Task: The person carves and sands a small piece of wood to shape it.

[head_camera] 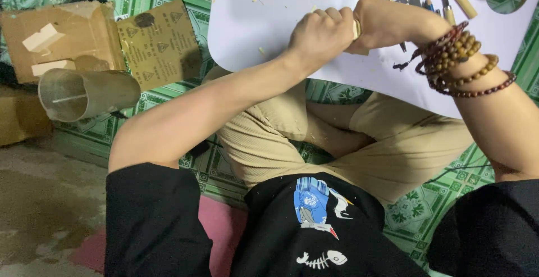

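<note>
Two hands met over the white board (252,35): my left hand (320,35) and right hand (382,21) were both clenched around a small pale wood block (357,32), mostly hidden, its long axis indiscernible. Carving tools (415,1) lay just beyond my right hand; a cardboard box (62,38) sat far left.

Single head-worn view, steeply downward and close over lap and worktop (252,30) (hands (348,30) upper centre of frame).
</note>
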